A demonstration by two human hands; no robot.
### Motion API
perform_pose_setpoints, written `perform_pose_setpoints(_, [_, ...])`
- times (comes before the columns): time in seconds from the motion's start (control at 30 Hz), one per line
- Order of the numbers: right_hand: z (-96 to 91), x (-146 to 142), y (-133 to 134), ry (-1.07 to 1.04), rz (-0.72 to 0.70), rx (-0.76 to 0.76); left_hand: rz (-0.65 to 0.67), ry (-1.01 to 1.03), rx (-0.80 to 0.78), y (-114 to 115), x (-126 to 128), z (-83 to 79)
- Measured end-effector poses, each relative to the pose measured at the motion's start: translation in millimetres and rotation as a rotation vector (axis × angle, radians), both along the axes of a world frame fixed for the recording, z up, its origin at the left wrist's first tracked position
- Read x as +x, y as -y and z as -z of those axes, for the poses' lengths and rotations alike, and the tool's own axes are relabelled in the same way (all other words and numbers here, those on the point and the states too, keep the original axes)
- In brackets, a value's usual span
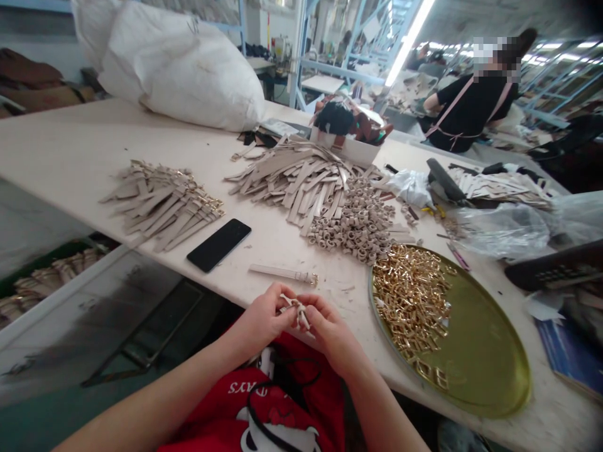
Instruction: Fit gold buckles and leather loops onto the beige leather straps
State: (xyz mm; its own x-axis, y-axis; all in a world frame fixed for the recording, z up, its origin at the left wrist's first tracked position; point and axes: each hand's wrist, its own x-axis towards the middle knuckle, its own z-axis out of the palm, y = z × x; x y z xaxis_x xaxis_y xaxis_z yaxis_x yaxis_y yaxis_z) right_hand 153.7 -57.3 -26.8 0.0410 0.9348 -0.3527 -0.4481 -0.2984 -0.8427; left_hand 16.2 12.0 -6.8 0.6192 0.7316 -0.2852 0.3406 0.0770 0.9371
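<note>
Both hands pinch one small beige strap piece (298, 312) together: left hand (264, 320) at nine o'clock, right hand (330, 329) at three; gold buckles (409, 295) sit on the tray (490, 370) beyond.

My left hand (264, 320) and right hand (330, 329) meet at the near edge of the desk (70, 150), pinching a small beige strap piece (296, 311) between their fingertips. Just beyond lies one finished strap with a gold buckle (284, 273), and a black phone (219, 245) to its left. A round gold tray (490, 358) of gold buckles (409, 295) sits to my right. Farther back are heaps of beige straps (301, 179), small loops (358, 226) and buckled straps (164, 204).
</note>
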Motion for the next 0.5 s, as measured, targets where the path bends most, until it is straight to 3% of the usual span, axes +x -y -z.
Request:
perform_pose_setpoints(0.1, [5.7, -0.6, -2.7, -0.114, -0.058, -0.082, -0.005, -0.16, 0.123, -5.1, 1.2, 1.4])
perform_pose_setpoints(0.23, [6.0, -2.0, -4.1, -0.187, 0.016, -0.084, 0.02, -0.267, 0.208, -9.7, 2.3, 7.6])
perform_pose_setpoints(0.4, [7.2, -4.9, -2.3, -0.156, 0.042, -0.038, 0.059, -0.162, 0.08, -6.9, -2.0, 11.1])
perform_pose_setpoints(0.5, [7.3, -5.0, -1.2, 0.033, 0.182, 0.007, 0.088, -0.099, -0.041, -2.3, -9.7, 3.6])
